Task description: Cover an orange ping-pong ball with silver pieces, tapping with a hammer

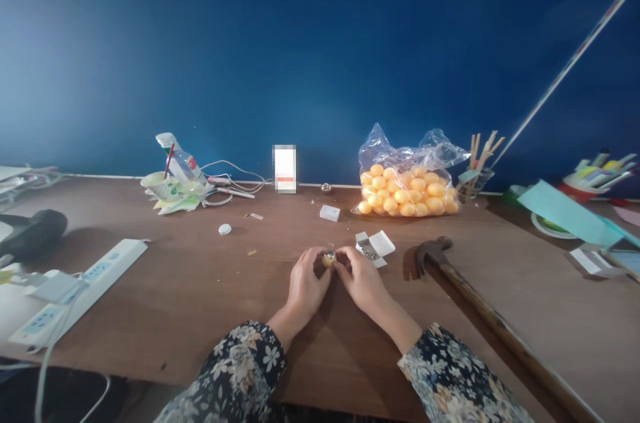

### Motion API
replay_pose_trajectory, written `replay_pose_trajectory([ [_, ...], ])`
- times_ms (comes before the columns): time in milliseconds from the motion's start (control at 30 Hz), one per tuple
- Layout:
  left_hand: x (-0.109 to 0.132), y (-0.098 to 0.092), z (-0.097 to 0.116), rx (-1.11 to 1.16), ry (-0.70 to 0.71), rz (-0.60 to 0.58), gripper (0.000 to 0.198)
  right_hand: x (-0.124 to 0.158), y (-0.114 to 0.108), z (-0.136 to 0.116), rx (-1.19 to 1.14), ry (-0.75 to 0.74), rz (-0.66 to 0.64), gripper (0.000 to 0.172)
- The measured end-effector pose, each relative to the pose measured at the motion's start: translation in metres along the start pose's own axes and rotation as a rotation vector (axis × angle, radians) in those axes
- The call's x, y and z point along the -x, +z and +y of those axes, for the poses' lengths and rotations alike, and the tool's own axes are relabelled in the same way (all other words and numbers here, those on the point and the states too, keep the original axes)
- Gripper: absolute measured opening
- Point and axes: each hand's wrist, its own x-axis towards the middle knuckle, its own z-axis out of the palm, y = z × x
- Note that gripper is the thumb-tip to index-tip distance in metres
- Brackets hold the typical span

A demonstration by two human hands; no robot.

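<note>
Between my two hands is a small yellow ball (pixel 328 261) with shiny silver bits on its top, held just above the brown table. My left hand (pixel 306 279) is closed on its left side. From the right, the fingers of my right hand (pixel 361 278) are closed on the same ball, and they hide part of it. Just beyond my right hand, a small white box (pixel 381 243) lies with its flap up and small shiny metal pieces inside. To the right of that box rests a hammer (pixel 480 296) with a wooden handle, its head pointing away from me.
At the back, a clear plastic bag (pixel 407 193) holds many yellow balls. A small white box (pixel 330 213) and a silvery round object (pixel 326 187) are left of it. A power strip (pixel 107 276), a white cap (pixel 225 229) and a plastic bottle (pixel 185 163) are on the left; pens (pixel 600 173) on the right.
</note>
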Motion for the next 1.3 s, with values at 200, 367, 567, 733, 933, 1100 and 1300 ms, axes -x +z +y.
replay_pose_trajectory([
  [200,-0.001,-0.002,0.003,-0.003,0.021,0.01,0.023,0.001,0.002,0.0,-0.045,-0.021,0.025,0.014],
  [367,-0.002,-0.002,0.005,-0.008,0.009,0.008,0.028,0.001,0.002,-0.002,-0.035,-0.014,0.02,0.016],
  [567,-0.002,-0.002,0.005,-0.025,0.014,0.023,0.037,0.003,0.005,-0.001,-0.016,-0.002,0.038,0.019],
  [733,-0.001,-0.005,0.006,-0.104,0.04,0.011,0.041,0.004,0.008,0.001,-0.013,0.023,0.045,0.021],
  [933,0.0,-0.002,0.002,-0.135,0.015,0.014,0.045,0.004,0.009,-0.001,-0.001,0.034,0.065,0.021],
  [1100,-0.002,-0.002,0.002,-0.113,-0.024,0.013,0.045,0.002,0.01,-0.002,0.006,0.055,0.057,0.022],
  [1300,-0.024,-0.011,0.001,-0.058,-0.01,-0.09,0.034,-0.007,0.007,0.001,-0.004,0.043,0.034,0.02],
])
